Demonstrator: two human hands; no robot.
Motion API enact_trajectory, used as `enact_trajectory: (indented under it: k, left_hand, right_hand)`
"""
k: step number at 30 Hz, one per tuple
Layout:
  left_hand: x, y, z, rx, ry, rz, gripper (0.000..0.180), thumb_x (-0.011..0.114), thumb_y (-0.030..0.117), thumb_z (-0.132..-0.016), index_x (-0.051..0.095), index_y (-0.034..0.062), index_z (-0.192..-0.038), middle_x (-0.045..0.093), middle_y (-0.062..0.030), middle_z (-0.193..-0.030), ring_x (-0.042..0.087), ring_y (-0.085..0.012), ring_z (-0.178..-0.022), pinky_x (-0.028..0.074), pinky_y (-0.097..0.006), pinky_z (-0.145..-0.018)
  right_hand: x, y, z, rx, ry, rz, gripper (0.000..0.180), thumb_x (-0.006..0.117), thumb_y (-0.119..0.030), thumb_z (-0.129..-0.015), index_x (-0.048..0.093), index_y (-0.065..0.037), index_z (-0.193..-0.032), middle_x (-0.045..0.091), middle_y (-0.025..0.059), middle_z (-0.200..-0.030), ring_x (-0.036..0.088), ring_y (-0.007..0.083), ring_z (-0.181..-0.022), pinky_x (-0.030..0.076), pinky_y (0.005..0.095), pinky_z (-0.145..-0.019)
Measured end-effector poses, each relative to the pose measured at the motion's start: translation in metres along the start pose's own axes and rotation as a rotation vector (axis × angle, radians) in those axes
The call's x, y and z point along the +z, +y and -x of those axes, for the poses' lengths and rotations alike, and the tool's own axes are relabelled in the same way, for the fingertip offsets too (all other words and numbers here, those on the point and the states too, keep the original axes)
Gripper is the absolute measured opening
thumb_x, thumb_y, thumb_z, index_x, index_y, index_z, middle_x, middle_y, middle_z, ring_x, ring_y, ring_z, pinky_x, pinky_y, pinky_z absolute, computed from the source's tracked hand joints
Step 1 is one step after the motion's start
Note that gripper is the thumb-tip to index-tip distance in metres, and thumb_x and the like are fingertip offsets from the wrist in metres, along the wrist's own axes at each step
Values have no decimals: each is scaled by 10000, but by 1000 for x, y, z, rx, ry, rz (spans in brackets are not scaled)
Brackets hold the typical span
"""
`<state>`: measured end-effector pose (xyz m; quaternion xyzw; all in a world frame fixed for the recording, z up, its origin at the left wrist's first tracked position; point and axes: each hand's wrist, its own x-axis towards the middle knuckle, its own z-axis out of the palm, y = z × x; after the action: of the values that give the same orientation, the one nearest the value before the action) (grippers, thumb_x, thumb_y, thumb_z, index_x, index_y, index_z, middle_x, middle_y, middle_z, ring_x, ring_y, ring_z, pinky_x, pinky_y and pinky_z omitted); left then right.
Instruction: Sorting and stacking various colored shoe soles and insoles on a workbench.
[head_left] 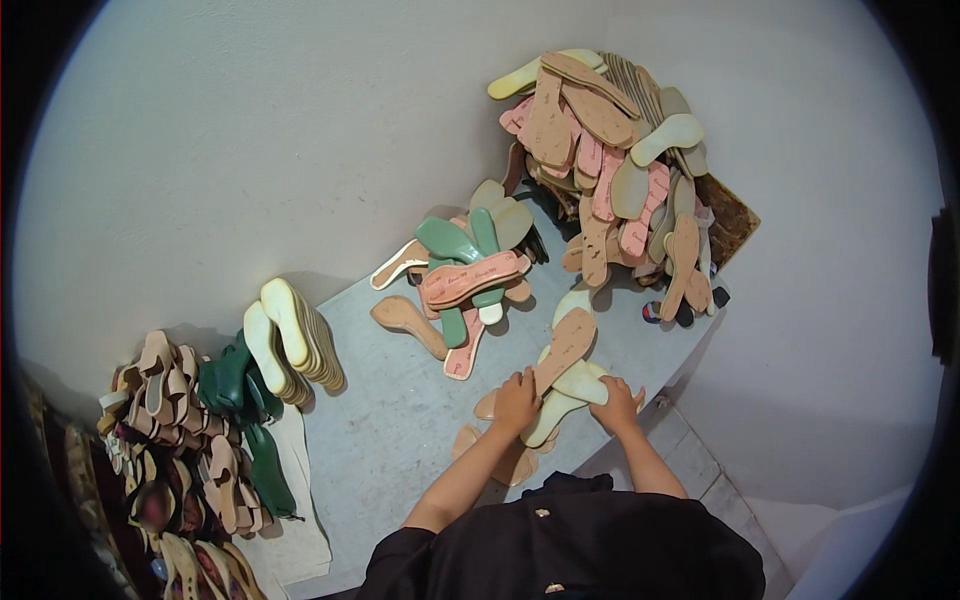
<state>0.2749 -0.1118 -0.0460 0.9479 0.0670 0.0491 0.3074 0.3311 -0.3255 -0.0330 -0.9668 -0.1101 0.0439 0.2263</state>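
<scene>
My left hand (517, 403) is closed on the near end of a tan shoe insole (567, 343), which points away from me over the table. My right hand (619, 406) grips the right end of a cream insole (578, 382) lying beneath the tan one. Another cream insole (548, 418) slants below it, between my hands. Several loose tan insoles (513, 464) lie close to my body, partly under my left forearm. Just beyond the held insoles rests a further pale insole (573, 300).
A tall heap of tan, pink and cream insoles (600, 150) fills the far right corner. Green and pink insoles (470, 270) lie mid-table. Stacked cream soles (300, 330), green shoe uppers (228, 380) and beige sandals (160, 385) stand on the left. Walls border the grey table (385, 450).
</scene>
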Motion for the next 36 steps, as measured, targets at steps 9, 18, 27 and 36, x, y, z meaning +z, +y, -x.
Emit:
enact_trajectory:
  k: [9, 18, 27, 36]
  left_hand:
    - [-44, -24, 31, -182, 319, 415, 245, 430, 89, -870, 533, -27, -1060, 614, -205, -936, 609, -317, -842, 477, -402, -757]
    - [-79, -94, 168, -748, 740, 877, 264, 395, 81, -871, 525, -12, -1081, 605, -105, -793, 581, -181, -718, 466, -284, -706]
    - [-80, -126, 245, -833, 837, 567, 310, 508, 116, -812, 546, -8, -1093, 589, -78, -785, 554, -147, -680, 454, -269, -637]
    - [-99, -152, 278, -809, 826, 581, 232, 544, 107, -804, 600, -6, -999, 575, -60, -800, 515, -107, -650, 440, -236, -623]
  right_hand:
    - [-20, -50, 2, -198, 48, -94, 525, 719, -250, -600, 552, -131, -1083, 577, 51, -1052, 532, 233, -1027, 106, 619, -996]
    - [21, -143, 33, -486, -206, -158, 579, 732, -347, -620, 520, -108, -1103, 585, 76, -1036, 553, 234, -996, 125, 592, -994]
    - [73, -227, 71, -511, -523, -309, 626, 702, -296, -671, 434, -46, -1180, 554, 179, -1094, 563, 299, -967, 308, 462, -948]
    - [167, -282, 91, -729, -305, -140, 620, 665, -233, -670, 423, -17, -1199, 531, 184, -1006, 512, 341, -930, 390, 448, -820]
